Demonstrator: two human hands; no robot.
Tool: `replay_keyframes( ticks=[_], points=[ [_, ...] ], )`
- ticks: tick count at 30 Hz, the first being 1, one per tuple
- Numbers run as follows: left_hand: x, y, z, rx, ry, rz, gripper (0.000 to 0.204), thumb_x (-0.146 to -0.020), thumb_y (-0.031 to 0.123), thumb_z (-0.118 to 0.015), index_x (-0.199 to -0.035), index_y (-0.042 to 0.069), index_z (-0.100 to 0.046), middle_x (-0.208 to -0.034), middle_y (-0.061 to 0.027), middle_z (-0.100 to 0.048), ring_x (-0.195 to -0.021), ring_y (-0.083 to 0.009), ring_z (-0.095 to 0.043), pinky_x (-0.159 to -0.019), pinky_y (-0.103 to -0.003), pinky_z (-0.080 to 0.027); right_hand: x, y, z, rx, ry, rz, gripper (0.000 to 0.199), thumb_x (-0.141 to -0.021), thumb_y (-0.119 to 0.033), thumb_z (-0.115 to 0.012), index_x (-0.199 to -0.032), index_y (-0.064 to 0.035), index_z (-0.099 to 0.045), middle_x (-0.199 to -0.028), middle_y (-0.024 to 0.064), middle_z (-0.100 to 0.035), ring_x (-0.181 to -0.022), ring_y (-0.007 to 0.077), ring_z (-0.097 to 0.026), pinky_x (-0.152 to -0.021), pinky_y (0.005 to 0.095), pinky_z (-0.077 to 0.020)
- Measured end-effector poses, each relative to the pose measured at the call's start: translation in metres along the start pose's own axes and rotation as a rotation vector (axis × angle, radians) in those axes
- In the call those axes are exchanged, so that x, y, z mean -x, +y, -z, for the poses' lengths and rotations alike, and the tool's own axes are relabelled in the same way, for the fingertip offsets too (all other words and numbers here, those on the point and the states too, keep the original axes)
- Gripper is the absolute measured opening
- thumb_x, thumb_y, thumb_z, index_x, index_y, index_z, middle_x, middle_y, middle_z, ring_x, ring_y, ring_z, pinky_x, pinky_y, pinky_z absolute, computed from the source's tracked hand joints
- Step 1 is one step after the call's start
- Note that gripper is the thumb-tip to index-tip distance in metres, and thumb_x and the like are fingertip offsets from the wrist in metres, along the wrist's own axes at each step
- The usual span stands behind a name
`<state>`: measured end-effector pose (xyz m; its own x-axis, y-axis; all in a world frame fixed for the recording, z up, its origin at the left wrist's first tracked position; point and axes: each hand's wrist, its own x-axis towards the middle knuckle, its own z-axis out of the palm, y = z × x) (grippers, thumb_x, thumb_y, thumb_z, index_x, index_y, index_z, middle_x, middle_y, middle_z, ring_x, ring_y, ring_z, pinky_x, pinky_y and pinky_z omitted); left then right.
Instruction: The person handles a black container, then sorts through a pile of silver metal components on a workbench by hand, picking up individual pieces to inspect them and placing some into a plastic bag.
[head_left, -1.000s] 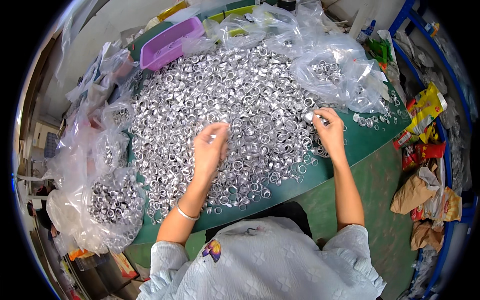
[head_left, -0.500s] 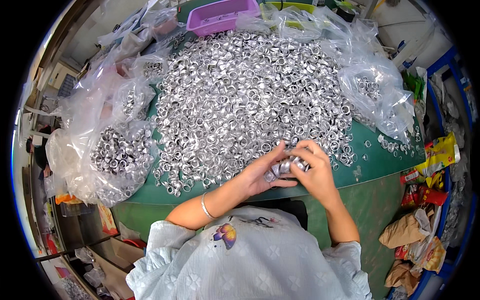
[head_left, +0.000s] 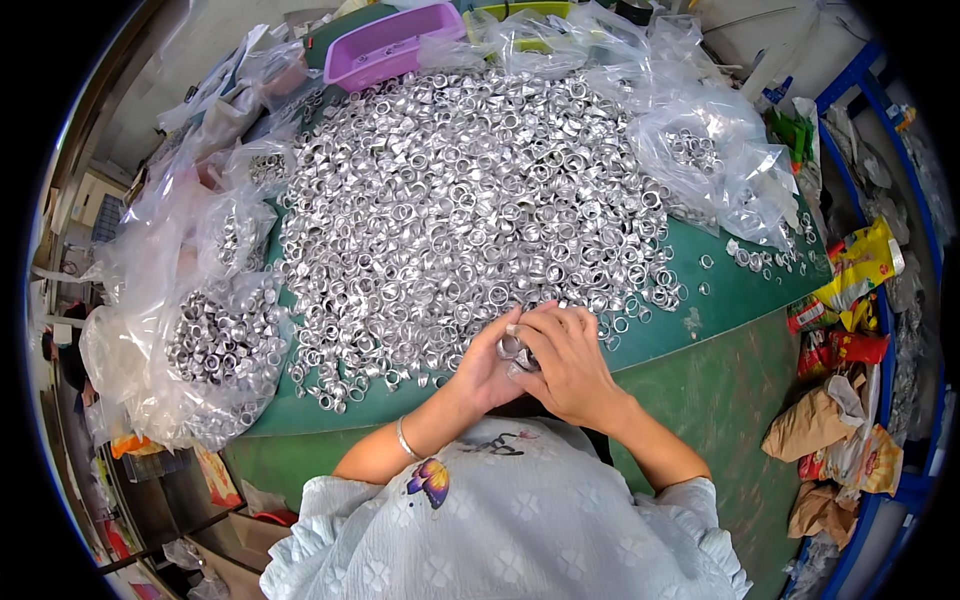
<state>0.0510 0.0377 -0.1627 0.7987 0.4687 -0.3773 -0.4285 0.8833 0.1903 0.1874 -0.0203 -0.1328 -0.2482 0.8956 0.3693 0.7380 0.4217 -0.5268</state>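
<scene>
A wide heap of silver metal rings (head_left: 460,200) covers the green table. At its near edge my two hands meet over a small bunch of held rings (head_left: 511,348). My left hand (head_left: 484,372) is cupped around the bunch from the left, its fingers partly hidden. From the right, my right hand (head_left: 570,365) curls over the same rings, fingers bent and close together. Only a few of the held rings show between the thumbs; the rest are covered by the hands.
Clear plastic bags of rings stand left (head_left: 225,340) and right (head_left: 695,150) of the heap. A purple basin (head_left: 395,45) and a yellow-green basin (head_left: 520,12) sit at the back. Loose rings (head_left: 770,260) lie far right, near a blue shelf rack (head_left: 870,200) and packets (head_left: 860,265).
My right hand has closed over the rings, which showed in a row between both hands before. The hands are now closer together. The whole view has shifted, so the table sits further left.
</scene>
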Motion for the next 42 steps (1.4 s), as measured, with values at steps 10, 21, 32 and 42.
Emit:
replay_keyframes(
  ticks=[10, 21, 32, 42],
  points=[
    [-0.007, -0.001, 0.031, 0.153, -0.115, 0.131, 0.037, -0.089, 0.031, -0.051, -0.117, 0.006, -0.054, -0.118, -0.0215, -0.055, -0.117, -0.046, -0.047, -0.086, -0.05, -0.051, -0.015, 0.112, 0.03, 0.108, 0.489, -0.481, 0.015, -0.083, -0.008, -0.058, -0.096, -0.0008, -0.063, -0.092, 0.0133, -0.062, -0.087, 0.0302, -0.055, -0.08, 0.0382, -0.0423],
    [0.0, 0.006, 0.019, 0.125, 0.042, -0.001, 0.031, -0.089, 0.029, -0.053, -0.113, 0.009, -0.054, -0.105, -0.018, -0.056, -0.118, -0.0458, -0.046, -0.089, -0.055, -0.05, -0.024, 0.141, 0.029, 0.527, 0.399, -0.499, 0.011, -0.077, -0.013, -0.063, -0.079, -0.0029, -0.067, -0.077, 0.0114, -0.064, -0.079, 0.0285, -0.058, -0.073, 0.0394, -0.0415],
    [0.023, 0.015, 0.018, 0.043, -0.02, -0.122, 0.046, -0.089, 0.028, -0.056, -0.13, 0.008, -0.047, -0.108, -0.0143, -0.058, -0.115, -0.0375, -0.052, -0.098, -0.051, -0.042, -0.042, 0.036, 0.016, -0.192, 0.441, -0.216, 0.014, -0.077, 0.007, -0.059, -0.091, 0.0042, -0.061, -0.075, 0.0076, -0.055, -0.066, 0.0154, -0.049, -0.063, 0.0276, -0.0412],
    [0.021, 0.047, 0.044, 0.119, -0.003, -0.271, 0.042, -0.091, 0.027, -0.052, -0.127, 0.007, -0.049, -0.106, -0.0118, -0.061, -0.106, -0.0366, -0.058, -0.092, -0.049, -0.048, -0.083, 0.056, -0.04, -0.019, 0.386, -0.123, 0.019, -0.087, 0.002, -0.05, -0.101, 0.0037, -0.062, -0.089, 0.0138, -0.058, -0.079, 0.0246, -0.056, -0.069, 0.0339, -0.0446]
  ],
)
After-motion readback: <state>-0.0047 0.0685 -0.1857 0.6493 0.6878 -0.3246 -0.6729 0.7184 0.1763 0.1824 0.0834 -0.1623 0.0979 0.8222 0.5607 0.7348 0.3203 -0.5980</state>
